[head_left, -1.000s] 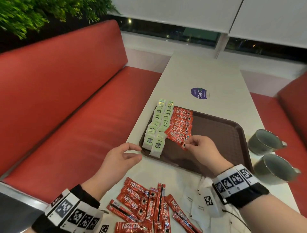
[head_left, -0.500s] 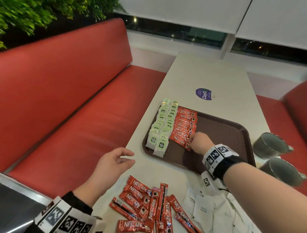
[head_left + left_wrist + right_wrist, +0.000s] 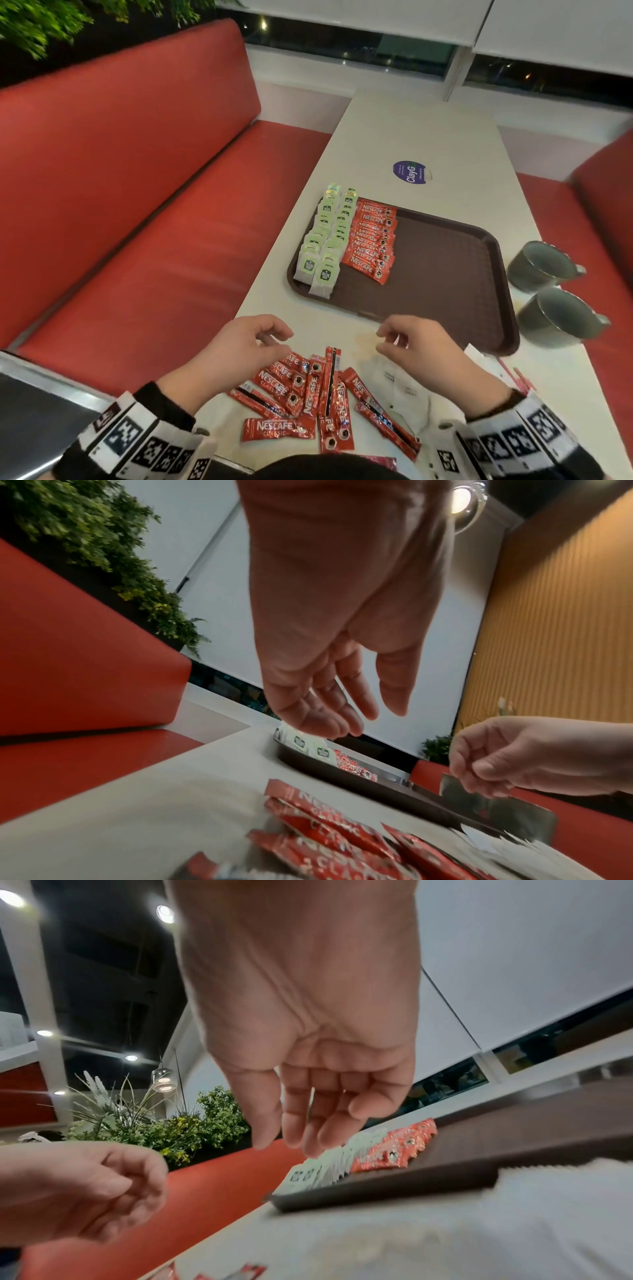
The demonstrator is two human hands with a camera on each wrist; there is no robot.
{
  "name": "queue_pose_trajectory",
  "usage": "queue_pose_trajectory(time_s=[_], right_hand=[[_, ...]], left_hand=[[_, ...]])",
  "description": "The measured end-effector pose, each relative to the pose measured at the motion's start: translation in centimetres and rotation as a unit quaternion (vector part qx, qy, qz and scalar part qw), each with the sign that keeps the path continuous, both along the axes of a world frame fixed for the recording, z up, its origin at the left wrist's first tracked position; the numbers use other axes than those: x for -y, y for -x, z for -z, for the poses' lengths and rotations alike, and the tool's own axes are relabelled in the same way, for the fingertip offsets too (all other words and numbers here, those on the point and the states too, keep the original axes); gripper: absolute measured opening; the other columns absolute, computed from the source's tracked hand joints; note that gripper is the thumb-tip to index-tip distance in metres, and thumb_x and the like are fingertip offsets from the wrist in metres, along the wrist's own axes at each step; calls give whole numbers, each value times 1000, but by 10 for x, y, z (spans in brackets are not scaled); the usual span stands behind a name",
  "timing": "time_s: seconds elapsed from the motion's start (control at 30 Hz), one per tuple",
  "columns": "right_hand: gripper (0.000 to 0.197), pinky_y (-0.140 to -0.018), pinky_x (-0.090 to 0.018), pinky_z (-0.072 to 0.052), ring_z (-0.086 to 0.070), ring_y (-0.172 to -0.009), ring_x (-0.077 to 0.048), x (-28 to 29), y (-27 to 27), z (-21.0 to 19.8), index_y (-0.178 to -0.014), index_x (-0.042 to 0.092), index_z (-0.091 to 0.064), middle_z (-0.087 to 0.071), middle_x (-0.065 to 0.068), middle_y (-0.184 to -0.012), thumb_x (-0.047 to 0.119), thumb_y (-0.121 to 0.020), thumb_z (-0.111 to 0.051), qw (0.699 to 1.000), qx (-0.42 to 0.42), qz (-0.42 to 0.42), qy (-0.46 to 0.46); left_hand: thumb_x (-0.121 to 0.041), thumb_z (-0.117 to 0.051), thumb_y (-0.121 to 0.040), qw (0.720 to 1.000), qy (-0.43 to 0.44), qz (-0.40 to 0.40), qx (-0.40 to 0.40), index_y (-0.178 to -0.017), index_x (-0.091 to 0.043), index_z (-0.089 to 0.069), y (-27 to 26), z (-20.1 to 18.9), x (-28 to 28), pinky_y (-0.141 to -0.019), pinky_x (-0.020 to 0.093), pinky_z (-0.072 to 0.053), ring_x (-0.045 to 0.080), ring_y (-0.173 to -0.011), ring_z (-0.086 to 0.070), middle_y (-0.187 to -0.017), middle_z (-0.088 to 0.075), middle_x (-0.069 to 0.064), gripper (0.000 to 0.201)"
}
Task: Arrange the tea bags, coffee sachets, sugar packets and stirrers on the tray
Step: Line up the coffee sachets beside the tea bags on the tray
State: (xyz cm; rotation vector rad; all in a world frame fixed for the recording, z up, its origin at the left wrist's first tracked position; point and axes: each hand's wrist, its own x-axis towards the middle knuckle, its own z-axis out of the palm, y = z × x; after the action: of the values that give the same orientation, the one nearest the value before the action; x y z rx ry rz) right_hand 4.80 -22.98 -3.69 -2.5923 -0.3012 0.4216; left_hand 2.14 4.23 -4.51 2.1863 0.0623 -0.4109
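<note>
A café booth: red padded benches [image 3: 137, 205], narrow white table [image 3: 428, 130], brown serving tray [image 3: 445, 274].

Brown tray [image 3: 445, 274] on white table [image 3: 428, 137]. Two rows of green-tagged tea bags [image 3: 325, 240] along tray's left edge; row of red Nescafé sachets [image 3: 371, 241] just beside them, overlapping. Loose Nescafé sachets [image 3: 308, 390] heaped on table near tray's front edge. Left hand [image 3: 246, 346] and right hand [image 3: 414, 342] above heap, fingers loosely curled, holding nothing. White sugar packets [image 3: 400, 387] under right hand. Two grey mugs [image 3: 548, 291] right of tray. Purple sticker [image 3: 409, 172] beyond tray.
</note>
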Motion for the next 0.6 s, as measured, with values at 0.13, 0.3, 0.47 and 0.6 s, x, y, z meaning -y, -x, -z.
queue_pose_trajectory(time_s=[0.13,0.3,0.47,0.6], right_hand=[[27,-81,-11,-37,-48,-89,3,10,38,13,-107,39,-58,-53,22,-100,40,-82,-68,998,-23,-48,15],[47,-100,-21,-32,-38,-115,-4,7,64,18,-127,40,-52,-44,19,-127,46,-82,-66,987,-18,-149,50],[72,-106,-36,-31,-34,-126,-18,-9,73,25,-142,40,-31,-34,7,-145,56,-79,-63,965,-2,-229,127],[73,-98,-41,-37,-38,-119,-24,-26,76,34,-138,35,-33,-36,1,-140,52,-76,-67,942,37,-276,186]], left_hand=[[-34,-76,-75,987,-96,130,-6,-100,-43,-60,16,-2,7,-84,14,-41,-7,-93,-50,-105,-55,-23,31],[-48,-74,-73,938,-181,293,30,-133,-49,-40,42,14,-5,-110,12,-11,-9,-130,-15,-132,-24,-32,69],[-47,-67,-80,913,-259,301,90,-140,-48,-32,52,47,-14,-115,27,-7,9,-144,-8,-151,-19,-19,70],[-36,-66,-83,907,-280,289,127,-134,-33,-51,45,54,2,-112,38,-28,21,-135,-34,-144,-44,-4,53]])
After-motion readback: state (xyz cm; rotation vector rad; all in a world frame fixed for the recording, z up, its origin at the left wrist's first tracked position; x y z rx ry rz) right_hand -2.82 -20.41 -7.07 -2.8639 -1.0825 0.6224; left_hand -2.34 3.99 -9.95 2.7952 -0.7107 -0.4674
